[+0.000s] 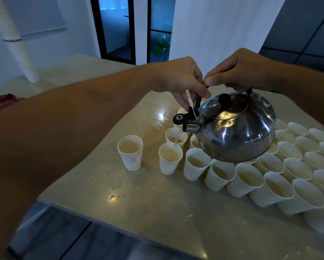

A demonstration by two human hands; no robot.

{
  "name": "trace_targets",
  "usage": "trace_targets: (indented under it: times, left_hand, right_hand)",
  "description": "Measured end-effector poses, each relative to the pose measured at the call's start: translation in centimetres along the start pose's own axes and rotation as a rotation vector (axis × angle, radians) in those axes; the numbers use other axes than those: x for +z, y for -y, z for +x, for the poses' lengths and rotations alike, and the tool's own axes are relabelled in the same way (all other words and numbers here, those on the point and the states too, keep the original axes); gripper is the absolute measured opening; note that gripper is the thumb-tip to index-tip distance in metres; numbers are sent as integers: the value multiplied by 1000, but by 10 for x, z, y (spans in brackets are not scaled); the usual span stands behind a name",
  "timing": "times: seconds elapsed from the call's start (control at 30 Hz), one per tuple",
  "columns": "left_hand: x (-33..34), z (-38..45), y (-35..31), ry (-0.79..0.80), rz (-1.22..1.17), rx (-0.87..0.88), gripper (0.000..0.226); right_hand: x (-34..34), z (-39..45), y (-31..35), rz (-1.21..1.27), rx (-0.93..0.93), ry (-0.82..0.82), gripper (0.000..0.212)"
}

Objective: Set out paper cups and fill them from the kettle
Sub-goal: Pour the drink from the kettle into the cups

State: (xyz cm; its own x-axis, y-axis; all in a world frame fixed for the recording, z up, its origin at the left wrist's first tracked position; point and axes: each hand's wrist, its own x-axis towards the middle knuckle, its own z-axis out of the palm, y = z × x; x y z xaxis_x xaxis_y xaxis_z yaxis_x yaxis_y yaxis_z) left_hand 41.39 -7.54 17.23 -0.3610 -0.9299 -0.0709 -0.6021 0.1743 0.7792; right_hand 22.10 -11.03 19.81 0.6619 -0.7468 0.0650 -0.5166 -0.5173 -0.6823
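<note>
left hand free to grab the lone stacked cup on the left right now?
Probably not yet. The left hand is pinching the spout-cap lever of the kettle to hold it open mid-pour. The path to the stacked cup looks clear, with bare table around it, but letting go would likely shut the spout.

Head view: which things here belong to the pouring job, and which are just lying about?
In the job:
kettle, tilted, pouring
cup under the stream
rows of paper cups
lone cup stack
left hand holding the spout cap open
right hand on the handle

Lying about:
tall stack of spare cups
red cloth
spilled puddles
</note>
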Motion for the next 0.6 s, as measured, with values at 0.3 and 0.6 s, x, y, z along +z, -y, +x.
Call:
trace_targets:
  times: [0.3,0.6]
  left_hand:
    - [2,1,0,17,-32,-4,27]
    - [4,2,1,29,-51,-8,27]
  right_hand:
    - [-1,1,3,-50,-8,9,22]
    - [-2,0,2,-64,9,19,18]
